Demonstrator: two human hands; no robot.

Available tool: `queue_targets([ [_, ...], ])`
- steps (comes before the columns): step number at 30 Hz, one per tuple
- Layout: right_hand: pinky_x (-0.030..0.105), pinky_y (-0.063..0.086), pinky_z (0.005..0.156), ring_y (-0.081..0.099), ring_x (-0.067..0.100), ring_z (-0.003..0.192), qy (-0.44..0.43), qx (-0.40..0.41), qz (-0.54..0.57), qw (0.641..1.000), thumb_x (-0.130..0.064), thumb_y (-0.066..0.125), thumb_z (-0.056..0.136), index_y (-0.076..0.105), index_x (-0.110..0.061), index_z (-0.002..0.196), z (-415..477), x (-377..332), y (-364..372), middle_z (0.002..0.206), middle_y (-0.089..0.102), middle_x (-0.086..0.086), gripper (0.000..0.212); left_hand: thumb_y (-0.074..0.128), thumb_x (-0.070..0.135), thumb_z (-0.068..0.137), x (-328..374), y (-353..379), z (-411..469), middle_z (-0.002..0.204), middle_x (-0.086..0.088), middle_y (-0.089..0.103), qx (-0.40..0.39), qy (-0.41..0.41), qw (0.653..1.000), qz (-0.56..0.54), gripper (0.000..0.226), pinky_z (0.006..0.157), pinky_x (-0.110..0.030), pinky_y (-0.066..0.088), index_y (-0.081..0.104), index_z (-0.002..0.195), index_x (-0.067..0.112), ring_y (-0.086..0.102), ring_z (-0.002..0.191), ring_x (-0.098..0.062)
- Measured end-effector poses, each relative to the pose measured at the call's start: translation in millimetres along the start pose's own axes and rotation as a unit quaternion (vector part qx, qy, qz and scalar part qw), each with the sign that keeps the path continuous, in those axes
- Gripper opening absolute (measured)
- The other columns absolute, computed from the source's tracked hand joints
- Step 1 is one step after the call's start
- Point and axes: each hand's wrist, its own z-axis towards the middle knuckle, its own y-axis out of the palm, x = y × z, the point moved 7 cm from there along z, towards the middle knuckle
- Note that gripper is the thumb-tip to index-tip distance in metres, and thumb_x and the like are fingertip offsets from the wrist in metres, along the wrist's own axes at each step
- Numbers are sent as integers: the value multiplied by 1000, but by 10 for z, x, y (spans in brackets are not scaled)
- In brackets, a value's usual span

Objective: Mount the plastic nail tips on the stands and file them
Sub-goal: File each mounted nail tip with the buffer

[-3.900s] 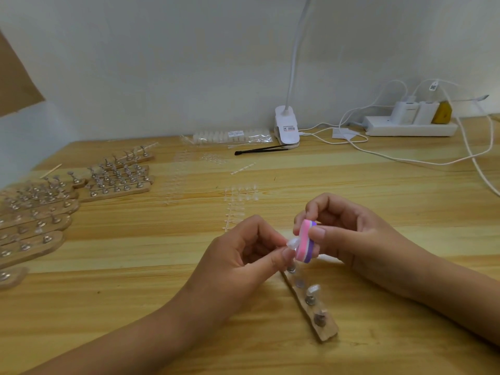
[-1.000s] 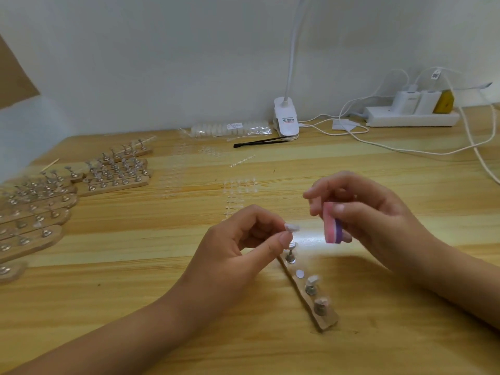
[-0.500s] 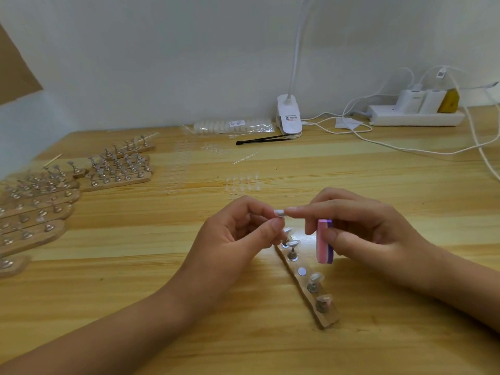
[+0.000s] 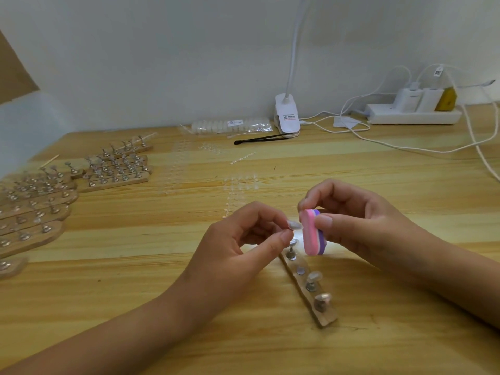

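Note:
My left hand (image 4: 238, 247) pinches a clear plastic nail tip (image 4: 295, 226) on its small stand, lifted above the table. My right hand (image 4: 359, 223) grips a pink and purple buffer block (image 4: 313, 231), whose pink face touches the tip's end. Below them lies a wooden stand strip (image 4: 323, 319) with three metal pegs carrying nail tips and one bare round spot in its row.
Several more wooden strips with pegs (image 4: 116, 169) fill the table's left side. Loose clear nail tips (image 4: 238, 190) lie mid-table. At the back are a bag of tips (image 4: 230, 125), black tweezers (image 4: 259, 139), a clip lamp (image 4: 287, 116), a power strip (image 4: 414, 116) and white cables.
My right hand raised the buffer block from beside the strip and brought it against the nail tip held in my left hand. Earlier the two hands had drawn apart.

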Motion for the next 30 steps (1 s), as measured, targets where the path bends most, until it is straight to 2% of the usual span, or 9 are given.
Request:
queue_targets([
  [3, 23, 53, 73, 64, 14, 78, 12, -8, -7, 1000, -27, 72, 75, 72, -24, 92, 1, 9, 22, 88, 67, -2, 17, 65, 35, 84, 16, 11, 11, 87, 5, 69, -1, 13, 1000, 12, 10, 79, -21, 52, 70, 92, 34, 67, 84, -9],
  [8, 21, 53, 70, 63, 12, 72, 14, 25, -1, 1000, -23, 78, 77, 73, -23, 89, 11, 25, -26, 84, 67, -2, 14, 64, 27, 88, 89, 65, -15, 87, 5, 70, -14, 55, 998, 41, 12, 78, -16, 50, 68, 93, 37, 68, 83, -11],
  [14, 20, 53, 67, 64, 11, 71, 14, -14, 45, 999, -15, 73, 78, 72, -18, 89, 8, -4, 40, 84, 65, 0, 12, 64, 34, 85, 49, 31, -5, 87, 8, 70, -4, 32, 999, 30, 9, 77, -18, 51, 68, 92, 36, 68, 84, -11],
  [17, 19, 53, 66, 63, 11, 68, 14, 15, 38, 999, -19, 77, 75, 73, -18, 87, 15, 11, -1, 81, 66, 0, 13, 66, 33, 84, 34, 32, -2, 86, 6, 70, -5, 28, 999, 22, 8, 77, -19, 51, 69, 91, 33, 68, 84, -11],
  [20, 22, 54, 69, 63, 13, 69, 15, 36, 40, 998, -22, 73, 73, 72, -17, 89, 25, 34, -41, 82, 66, 0, 17, 67, 28, 86, 52, 56, -12, 87, 6, 70, -15, 41, 998, 35, 7, 78, -18, 51, 68, 93, 27, 68, 84, -13],
  [24, 21, 53, 66, 62, 11, 68, 1, 20, 55, 998, -18, 75, 75, 72, -18, 90, 20, 15, -42, 83, 64, -1, 16, 66, 35, 84, 25, 27, -5, 88, 6, 71, -4, 20, 999, 27, 10, 76, -17, 51, 68, 92, 30, 69, 85, -11],
  [27, 20, 53, 69, 62, 10, 71, -3, -5, 46, 999, -16, 73, 78, 72, -19, 93, 4, 4, -7, 86, 65, -2, 16, 66, 36, 83, -1, 14, -1, 87, 5, 71, -2, 11, 1000, 13, 9, 77, -21, 52, 69, 91, 32, 68, 85, -13],
  [30, 21, 54, 72, 64, 12, 73, 4, 5, 34, 999, -17, 77, 79, 72, -18, 93, 10, 30, -11, 84, 66, -2, 15, 67, 36, 83, -7, 18, 12, 86, 3, 70, -1, 10, 1000, 2, 9, 79, -24, 52, 68, 89, 29, 68, 85, -14],
])
